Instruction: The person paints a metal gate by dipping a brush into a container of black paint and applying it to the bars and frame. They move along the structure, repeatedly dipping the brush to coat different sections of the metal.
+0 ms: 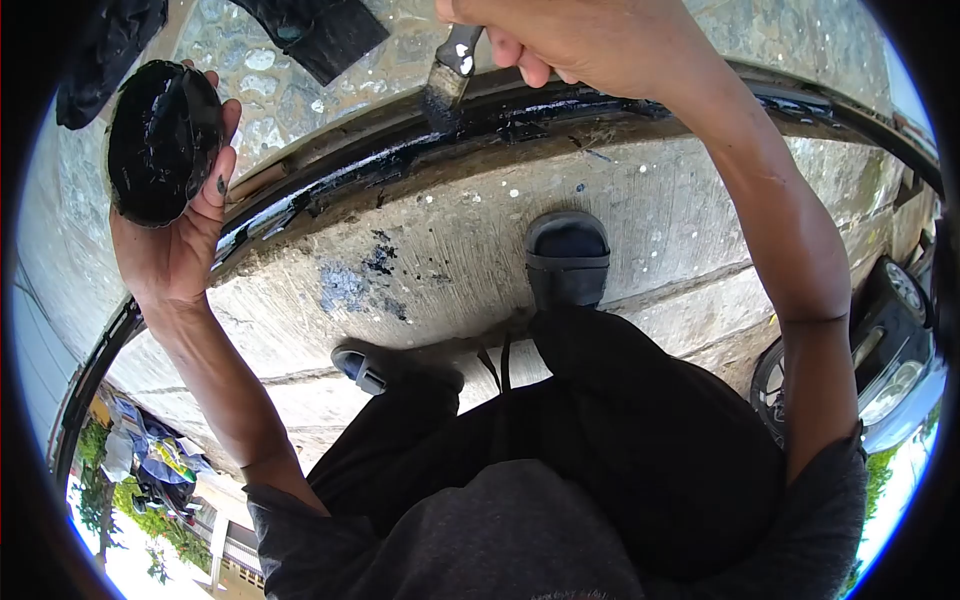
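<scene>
My left hand point(195, 190) is wrapped around a shallow round container point(150, 145) of glossy black paint, tilted toward me. A dark smudge marks one of its fingers. My right hand point(590, 45) grips a paintbrush point(460, 55) by its handle, partly cut off by the top edge of the view. The brush's dark bristles point down and touch, or hang just over, a long bar point(370, 170) coated in wet-looking black paint. This bar curves across the whole view, between the stone-textured wall and the concrete.
Black paint splatter point(360, 280) marks the concrete ledge point(450, 220) near my sandalled feet. Black fabric point(320, 35) shows at the top left. A parked car point(890, 370) and a wheel point(770, 385) are at right. Assorted items point(160, 450) lie at lower left.
</scene>
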